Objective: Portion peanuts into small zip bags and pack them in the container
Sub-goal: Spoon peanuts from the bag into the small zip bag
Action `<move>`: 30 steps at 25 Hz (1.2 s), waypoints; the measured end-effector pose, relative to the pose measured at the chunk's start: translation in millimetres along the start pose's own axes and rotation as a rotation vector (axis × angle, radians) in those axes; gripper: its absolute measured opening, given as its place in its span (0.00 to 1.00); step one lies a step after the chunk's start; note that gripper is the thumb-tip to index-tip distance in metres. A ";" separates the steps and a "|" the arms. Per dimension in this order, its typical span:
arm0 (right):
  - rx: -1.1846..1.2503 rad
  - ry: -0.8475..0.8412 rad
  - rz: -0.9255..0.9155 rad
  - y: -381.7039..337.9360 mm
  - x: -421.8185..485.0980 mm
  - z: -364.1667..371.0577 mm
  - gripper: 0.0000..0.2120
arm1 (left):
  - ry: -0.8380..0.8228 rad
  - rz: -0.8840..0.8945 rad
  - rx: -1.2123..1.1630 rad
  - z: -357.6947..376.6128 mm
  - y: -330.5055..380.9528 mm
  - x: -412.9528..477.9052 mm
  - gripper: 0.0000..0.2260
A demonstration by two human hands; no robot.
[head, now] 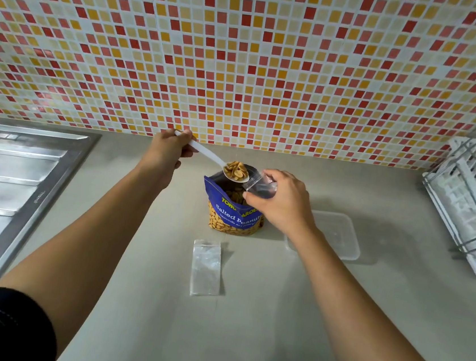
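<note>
A blue bag of salted peanuts (234, 214) stands open on the grey counter. My left hand (169, 150) grips the handle of a white plastic spoon (204, 151) whose bowl, heaped with peanuts (236, 170), hovers over the bag's mouth. My right hand (279, 201) holds a small clear zip bag (260, 184) with its opening right beside the spoon's bowl. A second empty zip bag (206, 267) lies flat on the counter in front of the peanut bag. A clear plastic container (340, 235) sits to the right, partly behind my right wrist.
A steel sink drainboard (7, 192) fills the left side. A white dish rack with a wire frame (474, 204) stands at the right edge. A mosaic tile wall (244, 62) rises behind the counter (243, 329).
</note>
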State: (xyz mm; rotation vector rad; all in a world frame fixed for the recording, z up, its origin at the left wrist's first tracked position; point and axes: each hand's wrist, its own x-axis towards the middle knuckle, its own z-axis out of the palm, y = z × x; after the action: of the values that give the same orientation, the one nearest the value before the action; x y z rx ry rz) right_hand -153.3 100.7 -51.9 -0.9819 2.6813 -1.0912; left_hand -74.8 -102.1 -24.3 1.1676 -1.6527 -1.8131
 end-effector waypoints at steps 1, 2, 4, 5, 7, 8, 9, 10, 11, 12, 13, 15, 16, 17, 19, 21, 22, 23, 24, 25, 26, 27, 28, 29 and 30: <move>0.017 0.007 -0.006 -1.5 -0.2 1.2 0.27 | -0.021 0.021 0.014 1.6 4.2 -2.2 0.06; 0.041 0.017 -0.008 -2.9 -0.1 2.9 0.26 | -0.041 0.053 0.042 4.3 9.5 -5.8 0.06; 0.103 0.043 -0.001 -5.0 0.1 7.0 0.26 | -0.077 0.170 0.152 11.6 23.0 -17.4 0.08; 0.139 0.063 0.006 -5.8 0.3 9.3 0.25 | -0.093 0.268 0.230 15.4 29.8 -25.2 0.09; 0.220 0.120 0.019 -7.8 0.4 13.4 0.25 | -0.118 0.528 0.433 21.8 42.0 -44.2 0.10; 0.259 0.145 0.029 -9.1 0.3 14.6 0.24 | -0.114 0.667 0.556 23.9 47.2 -54.1 0.10; 0.293 0.162 0.037 -10.9 -0.1 15.1 0.24 | -0.102 0.789 0.661 25.0 52.2 -62.6 0.11; 0.322 0.173 0.038 -12.1 -0.6 15.3 0.23 | -0.086 0.873 0.718 25.2 58.0 -69.7 0.12; 0.348 0.182 0.035 -13.1 -1.0 15.2 0.23 | -0.065 0.912 0.728 24.2 63.9 -74.2 0.12; 0.372 0.189 0.035 -13.6 -1.3 15.3 0.23 | -0.043 0.911 0.696 21.7 69.1 -75.5 0.11; 0.391 0.194 0.044 -13.7 -1.7 15.0 0.24 | -0.019 0.878 0.627 18.1 73.3 -74.1 0.10; 0.424 0.206 0.069 -12.9 -2.7 13.6 0.26 | 0.011 0.746 0.411 11.0 75.0 -64.0 0.10; 0.433 0.211 0.076 -11.8 -3.8 12.1 0.26 | 0.017 0.661 0.321 8.9 70.5 -56.5 0.09; 0.433 0.212 0.083 -10.5 -4.9 10.3 0.24 | 0.018 0.578 0.281 8.1 62.0 -48.1 0.09; 0.445 0.214 0.101 -8.0 -7.1 4.9 0.19 | -0.003 0.435 0.338 11.3 35.4 -32.9 0.09; 0.488 0.210 0.130 -5.4 -7.1 -1.4 0.15 | -0.056 0.348 0.451 16.7 5.6 -23.9 0.08; 0.502 0.203 0.137 -4.0 -6.1 -4.4 0.15 | -0.077 0.333 0.513 18.8 -6.8 -22.9 0.08; 0.509 0.196 0.137 -2.8 -4.6 -7.7 0.15 | -0.085 0.333 0.586 20.2 -15.7 -23.8 0.08; 0.515 0.190 0.132 -2.1 -3.2 -11.1 0.15 | -0.091 0.334 0.658 20.4 -21.9 -24.7 0.10; 0.518 0.191 0.125 -1.4 -1.8 -14.9 0.15 | -0.097 0.333 0.711 20.5 -25.7 -26.6 0.13; 0.522 0.195 0.118 -0.2 -0.6 -18.8 0.15 | -0.084 0.339 0.742 20.8 -27.4 -29.6 0.16; 0.528 0.200 0.115 1.3 0.1 -22.8 0.15 | -0.041 0.364 0.752 22.1 -27.8 -34.8 0.19; 0.537 0.202 0.114 3.5 0.8 -26.5 0.15 | 0.027 0.427 0.739 24.3 -27.5 -41.2 0.19; 0.541 0.199 0.115 5.8 1.3 -29.8 0.15 | 0.091 0.525 0.710 27.2 -26.8 -49.9 0.17; 0.540 0.195 0.111 8.2 1.1 -32.9 0.16 | 0.108 0.616 0.676 31.5 -26.3 -59.3 0.13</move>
State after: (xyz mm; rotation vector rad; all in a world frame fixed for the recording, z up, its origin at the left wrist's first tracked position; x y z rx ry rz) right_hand -168.4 124.2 -32.7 -0.6469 2.3165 -1.8245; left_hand -60.9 -31.9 -33.6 0.8112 -2.3080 -0.8221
